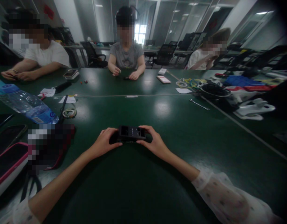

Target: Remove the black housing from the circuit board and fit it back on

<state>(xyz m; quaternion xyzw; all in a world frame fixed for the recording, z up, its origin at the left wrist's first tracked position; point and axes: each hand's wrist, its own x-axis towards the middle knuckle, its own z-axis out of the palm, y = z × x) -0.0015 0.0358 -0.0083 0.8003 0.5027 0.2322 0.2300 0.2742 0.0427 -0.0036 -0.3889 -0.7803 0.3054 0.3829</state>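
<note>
- Black rectangular device: located between the two hands, over the near half of the dark green glossy table. Upper face carries recesses and small pale marks. Contact with the tabletop cannot be determined.
- Left hand: closed around the device's left end, thumb on the near side, fingers on the far side.
- Right hand: closed around the right end in a matching narrow grip, thumb near, fingers far.
- Slim silver metal wrench: lies beyond the right hand, to its right, well apart from the device.
- Clear plastic bottle with blue cap and label: lies tilted at the left side.
- Coiled pale beaded loop: positioned just beside the bottle's base.
- Person in grey T-shirt: seated opposite, both hands at the far table edge.
- Tangled yellow and white cables: placed at far right.
</note>
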